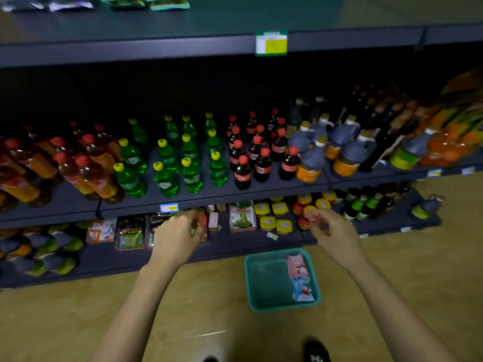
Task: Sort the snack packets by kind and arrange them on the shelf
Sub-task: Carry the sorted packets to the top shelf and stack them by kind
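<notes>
Floor, nearest: teal basket [264, 280] nearly empty. Only two packets [300, 279] in it, pink and blue, lying against its right wall. Left hand [180, 237] is at the bottom shelf [235, 245], fingers curled round a green-and-red packet [199, 222], just beside the boxed packets [130, 232] ranged there. Right hand [330, 229] hovers in front of the jars [304, 202], fingers loosely curled; whether it holds anything I cannot tell — blur. Judgement: sorting looks close to its end — this packet to seat, then the basket's two. Middle shelf carries bottles [188, 163] only. Top shelf, farthest: more packets [146, 2], kinds unreadable
</notes>
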The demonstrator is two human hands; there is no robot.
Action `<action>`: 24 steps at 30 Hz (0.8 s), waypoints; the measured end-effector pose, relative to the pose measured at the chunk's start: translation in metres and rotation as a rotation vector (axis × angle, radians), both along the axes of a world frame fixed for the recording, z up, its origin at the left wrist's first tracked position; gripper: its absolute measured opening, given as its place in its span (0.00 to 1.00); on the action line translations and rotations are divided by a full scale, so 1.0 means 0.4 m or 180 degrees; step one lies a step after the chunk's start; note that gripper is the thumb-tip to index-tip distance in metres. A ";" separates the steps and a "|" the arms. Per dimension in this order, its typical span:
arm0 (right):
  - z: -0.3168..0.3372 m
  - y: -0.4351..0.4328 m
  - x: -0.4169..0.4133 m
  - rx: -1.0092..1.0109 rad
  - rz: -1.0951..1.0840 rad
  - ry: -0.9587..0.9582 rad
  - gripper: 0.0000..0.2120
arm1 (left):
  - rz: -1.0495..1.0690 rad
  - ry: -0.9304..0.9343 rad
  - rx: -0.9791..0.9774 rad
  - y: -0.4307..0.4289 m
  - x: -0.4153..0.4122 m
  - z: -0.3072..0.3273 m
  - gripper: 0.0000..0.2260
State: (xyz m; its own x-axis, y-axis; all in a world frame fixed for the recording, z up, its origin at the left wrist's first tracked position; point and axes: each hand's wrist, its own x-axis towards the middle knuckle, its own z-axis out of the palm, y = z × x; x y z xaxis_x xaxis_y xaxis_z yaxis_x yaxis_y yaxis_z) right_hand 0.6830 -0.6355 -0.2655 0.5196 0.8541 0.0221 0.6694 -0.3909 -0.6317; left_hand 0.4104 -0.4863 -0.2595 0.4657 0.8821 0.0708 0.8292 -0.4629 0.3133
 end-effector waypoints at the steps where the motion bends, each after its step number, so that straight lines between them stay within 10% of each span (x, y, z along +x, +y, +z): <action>1: -0.020 -0.028 0.039 -0.0034 -0.0003 0.0035 0.11 | 0.0018 0.0011 -0.0053 -0.020 0.039 -0.020 0.06; 14: -0.406 -0.226 0.414 -0.1339 0.0007 0.0640 0.12 | 0.0339 0.0337 -0.1239 -0.283 0.468 -0.401 0.06; 24: -1.116 -0.206 0.513 -0.1636 0.0070 0.0891 0.08 | 0.0052 0.0788 -0.1572 -0.260 0.624 -1.069 0.08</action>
State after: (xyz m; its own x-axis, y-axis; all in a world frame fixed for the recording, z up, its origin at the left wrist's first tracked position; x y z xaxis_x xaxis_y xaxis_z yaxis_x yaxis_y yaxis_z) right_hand 0.8882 -0.7178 -0.7118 0.4278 0.7295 -0.5336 0.5158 -0.6819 -0.5186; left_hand 0.6600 -0.5901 -0.6870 0.4018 0.7899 -0.4632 0.9115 -0.2968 0.2847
